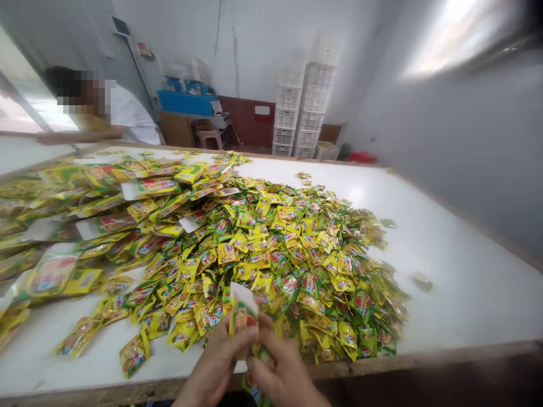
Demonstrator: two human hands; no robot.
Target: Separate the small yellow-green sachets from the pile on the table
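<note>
My left hand is closed around a small yellow-green carton, whose white flap stands up at its top. Close beside it, my right hand has its fingers curled on a small yellow-green sachet, partly hidden under the fingers and slightly blurred. In front of both hands spreads a large heap of sachets in yellow and green wrapping. To the left lies a pile of cartons of the same colours, several with white flaps sticking out.
The white table has a wooden edge near me. A person in a white shirt leans at the far left. White crates are stacked by the back wall, near a blue-topped desk and a stool.
</note>
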